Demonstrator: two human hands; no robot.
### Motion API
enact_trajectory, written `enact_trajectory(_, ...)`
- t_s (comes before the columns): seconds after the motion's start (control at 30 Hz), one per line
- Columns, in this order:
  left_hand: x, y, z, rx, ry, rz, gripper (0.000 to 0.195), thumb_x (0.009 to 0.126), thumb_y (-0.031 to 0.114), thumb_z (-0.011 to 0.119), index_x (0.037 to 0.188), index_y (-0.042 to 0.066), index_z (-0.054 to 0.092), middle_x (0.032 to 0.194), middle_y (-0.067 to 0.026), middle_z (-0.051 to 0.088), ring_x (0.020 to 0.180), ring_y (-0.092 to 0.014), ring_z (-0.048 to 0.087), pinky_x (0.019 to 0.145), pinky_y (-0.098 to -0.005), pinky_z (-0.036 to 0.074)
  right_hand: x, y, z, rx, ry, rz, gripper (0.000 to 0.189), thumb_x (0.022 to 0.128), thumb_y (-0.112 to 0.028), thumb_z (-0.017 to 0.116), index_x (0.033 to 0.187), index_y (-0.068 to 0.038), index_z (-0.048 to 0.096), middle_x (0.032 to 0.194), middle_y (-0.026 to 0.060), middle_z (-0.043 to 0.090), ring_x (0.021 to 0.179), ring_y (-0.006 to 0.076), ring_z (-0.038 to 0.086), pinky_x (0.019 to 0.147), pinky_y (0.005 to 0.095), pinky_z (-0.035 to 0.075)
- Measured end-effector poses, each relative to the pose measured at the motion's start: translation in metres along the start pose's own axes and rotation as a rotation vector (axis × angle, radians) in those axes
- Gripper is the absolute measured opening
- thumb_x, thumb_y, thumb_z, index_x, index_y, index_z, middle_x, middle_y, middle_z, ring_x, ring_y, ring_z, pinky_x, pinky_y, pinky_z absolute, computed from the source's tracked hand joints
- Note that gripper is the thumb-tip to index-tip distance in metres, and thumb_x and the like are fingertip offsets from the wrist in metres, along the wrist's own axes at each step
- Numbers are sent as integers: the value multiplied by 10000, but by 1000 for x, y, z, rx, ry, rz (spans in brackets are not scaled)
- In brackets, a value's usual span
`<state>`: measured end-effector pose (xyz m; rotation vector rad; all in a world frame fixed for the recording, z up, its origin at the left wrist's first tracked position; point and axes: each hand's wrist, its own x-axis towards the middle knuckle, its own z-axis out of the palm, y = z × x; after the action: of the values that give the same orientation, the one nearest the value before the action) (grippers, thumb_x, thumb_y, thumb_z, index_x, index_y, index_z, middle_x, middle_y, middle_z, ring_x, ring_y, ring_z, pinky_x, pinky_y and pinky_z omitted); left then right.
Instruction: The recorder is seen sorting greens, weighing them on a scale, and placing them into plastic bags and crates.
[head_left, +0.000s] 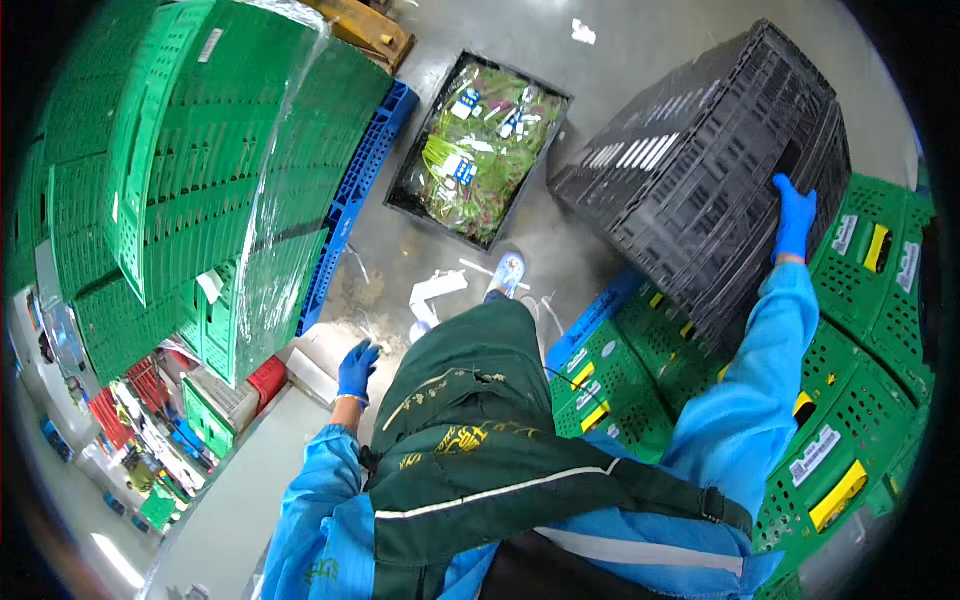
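Observation:
My right hand (795, 221), in a blue glove, reaches to a tall stack of black plastic crates (675, 180). Its fingertips are at a dark handle opening in a crate side and seem hooked there. My left hand (358, 373), also gloved in blue, hangs beside my dark green apron (465, 390) with nothing in it, its fingers slightly curled and apart. On the floor ahead sits a low black crate (390, 196) filled with bagged leafy greens (480, 150). The bags bear blue and white labels.
At left, green plastic crates (217, 150) stand tall in stretch wrap on a blue pallet (352, 202). More green crates (847, 390) with yellow handles are stacked at right. Paper scraps (439, 286) litter the floor by my shoe (508, 271). A grey tabletop (232, 480) lies at lower left.

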<state>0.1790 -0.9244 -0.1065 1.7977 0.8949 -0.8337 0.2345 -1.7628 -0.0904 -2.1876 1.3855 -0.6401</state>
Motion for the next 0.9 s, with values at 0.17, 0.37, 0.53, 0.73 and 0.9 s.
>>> enact_trajectory(0.17,-88,204,137,-138,-571,573,479,871,150,534,1300,-13,395,1285,-138,477,1171,-194,470,999,-325,363,-103,-112,-25,249,-64,-226,881,642,-239,782,1318,77,315,1337,219,380,1205,299,404,1017,371,315)
enact_trajectory(0.37,-172,264,245,-513,-822,979,668,826,161,636,1366,2,276,1348,-141,400,1186,-203,442,991,-331,366,-265,-221,-27,477,-271,-480,787,694,-64,723,1351,20,297,1298,181,436,1134,259,467,967,379,373)
enact_trajectory(0.53,-199,228,170,-295,-288,1140,890,732,343,679,1359,-75,206,1388,-255,281,1303,-315,286,1061,-356,256,-391,-290,-52,872,-628,-546,752,721,-4,682,1366,-28,295,1253,173,485,1082,241,517,906,366,435)
enact_trajectory(0.73,-232,173,22,-399,25,922,995,723,361,709,1367,-101,106,1393,-289,246,1323,-302,242,1066,-355,234,-533,-366,-72,696,-692,-1022,792,736,-121,678,1382,12,241,1230,191,504,1059,261,537,928,363,416)
enact_trajectory(0.9,-238,80,-107,-1002,206,1060,477,787,187,668,1156,-22,451,1079,-112,566,974,-160,513,877,-319,417,-638,-411,-127,968,-1162,-1094,863,640,-16,720,1387,-67,291,1029,20,524,723,52,430,622,177,364)
